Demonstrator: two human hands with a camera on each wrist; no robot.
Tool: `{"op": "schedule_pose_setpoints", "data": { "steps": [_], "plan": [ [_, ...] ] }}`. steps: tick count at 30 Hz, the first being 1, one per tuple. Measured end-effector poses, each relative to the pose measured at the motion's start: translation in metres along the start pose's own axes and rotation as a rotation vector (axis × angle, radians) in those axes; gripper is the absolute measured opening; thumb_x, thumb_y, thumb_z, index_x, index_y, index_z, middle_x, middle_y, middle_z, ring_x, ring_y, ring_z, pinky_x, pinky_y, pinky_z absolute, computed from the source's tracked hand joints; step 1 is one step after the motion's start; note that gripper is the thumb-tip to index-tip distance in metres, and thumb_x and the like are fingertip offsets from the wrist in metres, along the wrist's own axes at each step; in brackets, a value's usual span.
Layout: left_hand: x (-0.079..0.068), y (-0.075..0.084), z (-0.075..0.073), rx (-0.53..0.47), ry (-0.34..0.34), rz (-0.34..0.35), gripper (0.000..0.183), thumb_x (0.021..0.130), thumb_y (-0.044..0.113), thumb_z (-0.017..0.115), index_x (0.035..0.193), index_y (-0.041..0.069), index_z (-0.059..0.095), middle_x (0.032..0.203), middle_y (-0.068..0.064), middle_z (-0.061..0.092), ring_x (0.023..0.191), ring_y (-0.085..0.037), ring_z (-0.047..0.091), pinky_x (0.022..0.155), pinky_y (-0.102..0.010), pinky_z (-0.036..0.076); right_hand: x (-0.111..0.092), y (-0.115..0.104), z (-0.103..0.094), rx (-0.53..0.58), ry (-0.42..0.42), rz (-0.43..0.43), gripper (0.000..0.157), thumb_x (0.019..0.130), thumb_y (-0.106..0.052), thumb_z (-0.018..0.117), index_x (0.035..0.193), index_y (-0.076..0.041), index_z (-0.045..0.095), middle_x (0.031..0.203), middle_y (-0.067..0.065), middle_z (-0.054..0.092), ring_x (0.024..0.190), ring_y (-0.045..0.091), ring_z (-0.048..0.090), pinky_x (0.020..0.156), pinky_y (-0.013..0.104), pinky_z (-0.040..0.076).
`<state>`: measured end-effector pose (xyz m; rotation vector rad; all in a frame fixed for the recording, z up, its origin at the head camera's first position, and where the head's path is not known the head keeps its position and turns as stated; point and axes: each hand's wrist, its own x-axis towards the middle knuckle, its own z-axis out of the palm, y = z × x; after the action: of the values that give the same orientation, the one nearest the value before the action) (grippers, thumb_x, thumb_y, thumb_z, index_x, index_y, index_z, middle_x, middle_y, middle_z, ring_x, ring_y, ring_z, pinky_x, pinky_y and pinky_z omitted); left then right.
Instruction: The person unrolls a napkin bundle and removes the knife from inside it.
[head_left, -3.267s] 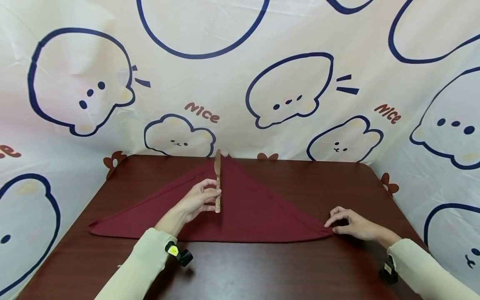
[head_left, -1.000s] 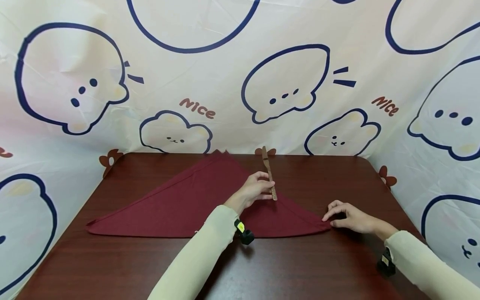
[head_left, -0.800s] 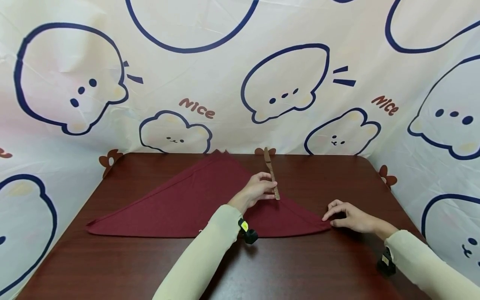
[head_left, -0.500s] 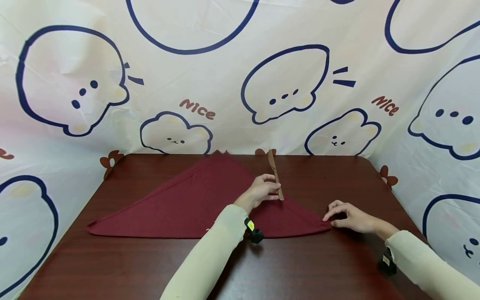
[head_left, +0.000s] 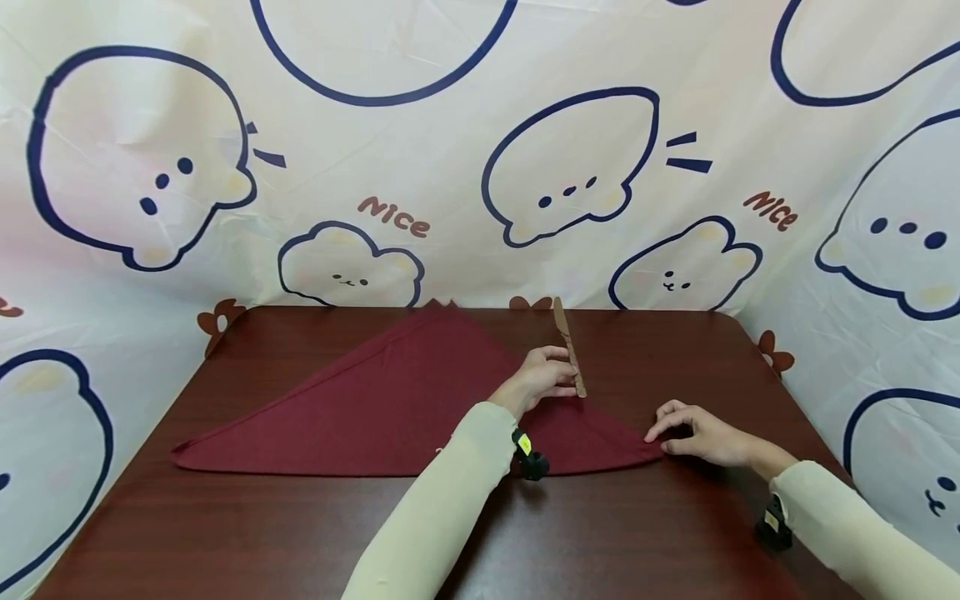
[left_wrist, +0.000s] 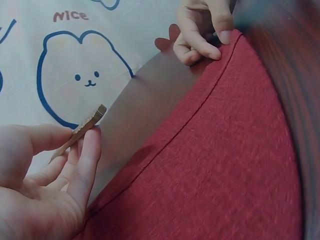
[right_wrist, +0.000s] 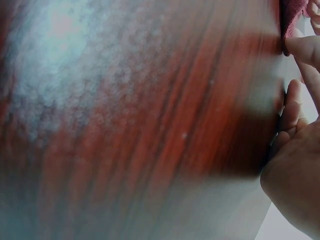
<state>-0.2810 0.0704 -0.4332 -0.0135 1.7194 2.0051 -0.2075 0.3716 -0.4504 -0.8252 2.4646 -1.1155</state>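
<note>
A dark red cloth napkin, folded into a triangle, lies with its point toward the far edge of the table. Between thumb and fingers, my left hand pinches the handle of a copper-coloured table knife, held above the napkin's right half with its blade pointing away. The left wrist view shows the handle end of the knife apart from the cloth. At the napkin's right corner, my right hand pinches the tip between thumb and index finger; part of that corner shows in the right wrist view.
The dark brown wooden table runs back to a pale curtain with cartoon outlines, which also rises along both sides. A small camera is strapped to the left wrist, another to the right one.
My left hand has carried the knife rightward from the napkin's middle to over its right slope, and the knife has tilted slightly. The right hand stays at the corner.
</note>
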Motion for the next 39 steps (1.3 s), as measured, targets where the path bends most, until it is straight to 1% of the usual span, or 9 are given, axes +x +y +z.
{"op": "schedule_pose_setpoints", "data": {
  "steps": [3, 8, 10, 14, 18, 24, 30, 33, 39],
  "plan": [
    [0.002, -0.002, 0.006, -0.015, 0.011, 0.001, 0.048, 0.096, -0.002, 0.060, 0.142, 0.002, 0.048, 0.118, -0.017, 0.065, 0.104, -0.025, 0.067, 0.091, -0.040, 0.060, 0.000, 0.001, 0.000, -0.005, 0.003, 0.010, 0.014, 0.094, -0.011, 0.070, 0.106, -0.013, 0.077, 0.111, 0.006, 0.052, 0.102, -0.002, 0.044, 0.087, 0.021, 0.038],
    [0.006, -0.005, 0.015, -0.018, 0.033, 0.000, 0.046, 0.094, -0.005, 0.061, 0.138, -0.001, 0.050, 0.106, -0.014, 0.064, 0.095, -0.022, 0.067, 0.088, -0.040, 0.061, 0.000, 0.003, 0.000, -0.010, 0.004, 0.024, 0.014, 0.093, -0.012, 0.071, 0.106, -0.013, 0.077, 0.112, 0.006, 0.052, 0.103, -0.002, 0.044, 0.088, 0.021, 0.038],
    [0.007, -0.006, 0.018, -0.015, 0.045, -0.001, 0.045, 0.093, -0.006, 0.061, 0.137, -0.002, 0.050, 0.106, -0.014, 0.063, 0.095, -0.022, 0.067, 0.087, -0.039, 0.061, 0.000, 0.003, 0.000, -0.010, 0.004, 0.026, 0.014, 0.094, -0.012, 0.070, 0.106, -0.013, 0.077, 0.112, 0.005, 0.051, 0.103, -0.003, 0.044, 0.088, 0.020, 0.038],
    [0.007, -0.009, 0.026, 0.019, 0.088, 0.005, 0.043, 0.094, -0.007, 0.061, 0.135, -0.005, 0.051, 0.115, -0.020, 0.065, 0.103, -0.027, 0.071, 0.086, -0.039, 0.061, 0.000, 0.003, 0.000, -0.002, 0.001, 0.030, 0.014, 0.094, -0.013, 0.070, 0.106, -0.013, 0.077, 0.113, 0.006, 0.052, 0.103, -0.002, 0.044, 0.088, 0.020, 0.038],
    [0.008, -0.011, 0.037, 0.118, 0.158, 0.025, 0.041, 0.092, -0.009, 0.063, 0.132, -0.005, 0.054, 0.118, -0.023, 0.069, 0.101, -0.032, 0.073, 0.079, -0.037, 0.063, 0.000, 0.003, 0.000, 0.002, -0.002, 0.048, 0.015, 0.093, -0.013, 0.071, 0.106, -0.013, 0.077, 0.113, 0.007, 0.052, 0.103, -0.002, 0.044, 0.088, 0.021, 0.037],
    [0.015, -0.016, 0.050, 0.262, 0.271, 0.030, 0.038, 0.090, -0.008, 0.067, 0.128, -0.001, 0.061, 0.110, -0.018, 0.072, 0.091, -0.026, 0.075, 0.066, -0.033, 0.063, 0.000, 0.003, 0.000, 0.006, 0.003, 0.034, 0.014, 0.093, -0.012, 0.071, 0.106, -0.012, 0.077, 0.112, 0.007, 0.052, 0.103, -0.002, 0.044, 0.088, 0.021, 0.037],
    [0.019, -0.018, 0.058, 0.395, 0.342, 0.062, 0.037, 0.091, -0.003, 0.070, 0.127, 0.001, 0.064, 0.098, -0.010, 0.071, 0.068, -0.021, 0.071, 0.055, -0.028, 0.058, -0.001, 0.005, 0.000, 0.006, 0.009, 0.006, 0.014, 0.093, -0.011, 0.070, 0.106, -0.012, 0.077, 0.112, 0.006, 0.052, 0.102, -0.003, 0.044, 0.087, 0.019, 0.037],
    [0.018, -0.019, 0.062, 0.454, 0.376, 0.079, 0.034, 0.091, 0.000, 0.070, 0.125, 0.003, 0.067, 0.092, -0.007, 0.069, 0.067, -0.019, 0.068, 0.058, -0.029, 0.058, -0.001, 0.006, 0.001, 0.006, 0.010, 0.002, 0.014, 0.094, -0.011, 0.070, 0.106, -0.012, 0.077, 0.111, 0.005, 0.052, 0.102, -0.002, 0.044, 0.087, 0.019, 0.037],
    [0.012, -0.021, 0.065, 0.602, 0.448, 0.144, 0.022, 0.091, 0.004, 0.071, 0.112, 0.006, 0.072, 0.088, -0.005, 0.072, 0.088, -0.021, 0.069, 0.078, -0.031, 0.057, 0.000, 0.006, 0.001, -0.003, 0.009, 0.006, 0.014, 0.093, -0.010, 0.071, 0.105, -0.013, 0.077, 0.111, 0.005, 0.052, 0.102, -0.002, 0.045, 0.087, 0.019, 0.038]
  ]
}}
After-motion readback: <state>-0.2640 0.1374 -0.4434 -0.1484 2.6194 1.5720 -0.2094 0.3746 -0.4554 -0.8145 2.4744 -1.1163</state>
